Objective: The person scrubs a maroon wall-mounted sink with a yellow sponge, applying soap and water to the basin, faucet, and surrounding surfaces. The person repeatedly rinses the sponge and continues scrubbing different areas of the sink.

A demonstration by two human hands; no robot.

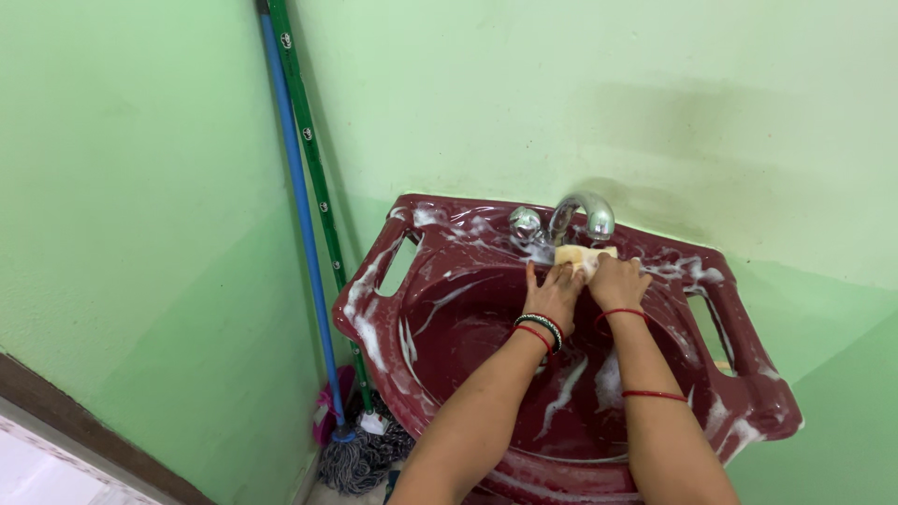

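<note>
A dark red wash basin [440,281] streaked with white soap foam hangs on a green wall. A chrome tap [582,213] curves over its back rim. Just below the spout, a pale yellow sponge [577,255] rests on the rim. My right hand [617,281] grips the sponge from the right. Beside it, my left hand [556,294] lies flat against the basin's back wall, its fingertips touching the sponge. Both wrists carry red thread bands, and the left one has a beaded bracelet as well.
In the corner to the left of the basin lean a blue-handled mop [297,187] and a green-handled one [313,168]. Their grey string heads [360,458] lie on the floor under the basin. The basin rim has a cut-out slot at each side.
</note>
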